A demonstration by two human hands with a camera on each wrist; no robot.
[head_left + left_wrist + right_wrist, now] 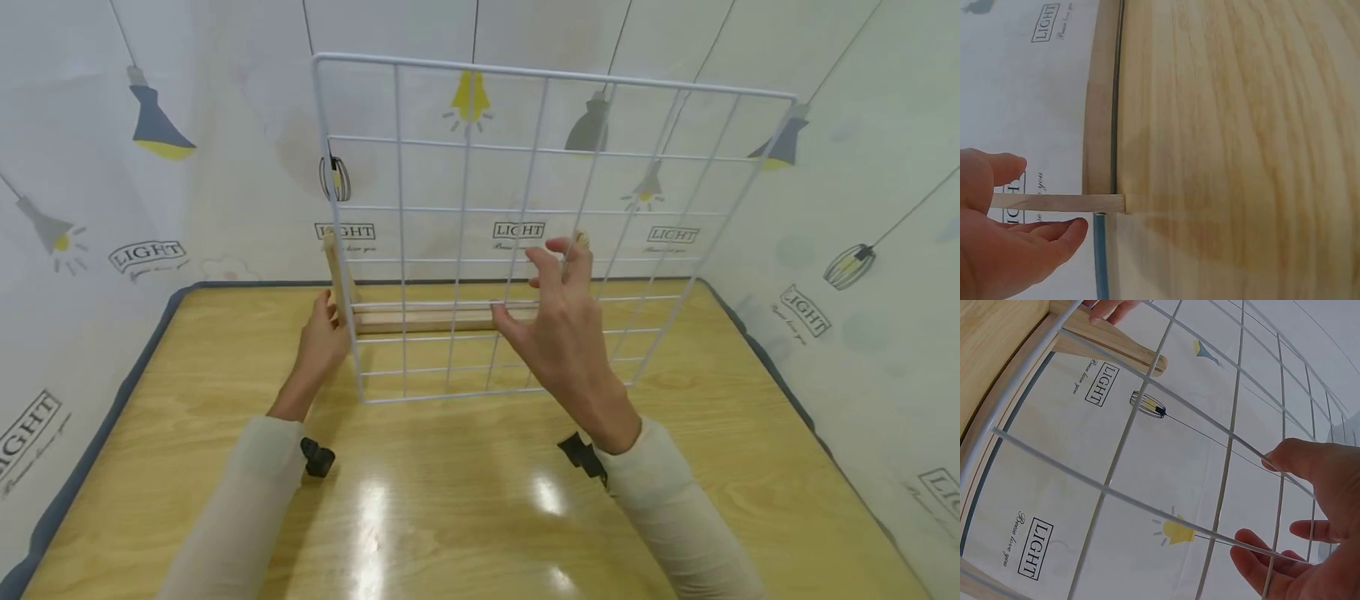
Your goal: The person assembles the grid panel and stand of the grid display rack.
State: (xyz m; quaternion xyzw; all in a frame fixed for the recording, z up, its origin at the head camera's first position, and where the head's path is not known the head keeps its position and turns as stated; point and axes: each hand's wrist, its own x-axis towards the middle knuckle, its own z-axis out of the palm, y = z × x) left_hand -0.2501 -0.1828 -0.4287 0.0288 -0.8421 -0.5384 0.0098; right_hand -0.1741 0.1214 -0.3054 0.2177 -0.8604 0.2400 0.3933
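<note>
Stand (427, 322) behind grid (533, 152), long axis crosswise.
My left hand (322, 342), nearer, grips stand; right hand (566, 329) holds grid.

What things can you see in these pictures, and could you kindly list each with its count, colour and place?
Wire grid: one, white, tilted over the table
Wooden frame: one, pale wood, towards the back wall, partly seen through the grid
Table: one, yellowish wood grain, below everything
Wall covering: one backdrop, whitish, at the back and sides
Printed lamps: several, grey, blue, yellow and black, on the wall covering
LIGHT labels: several, black print, on the wall covering
Edging: count unclear, dark blue, where wall meets table
Wrist devices: two, black, one by each wrist
Sleeves: two, off-white, on both forearms
Left grip: one, bare, at the frame's left upright
Right grip: one, bare, holding the grid
</note>
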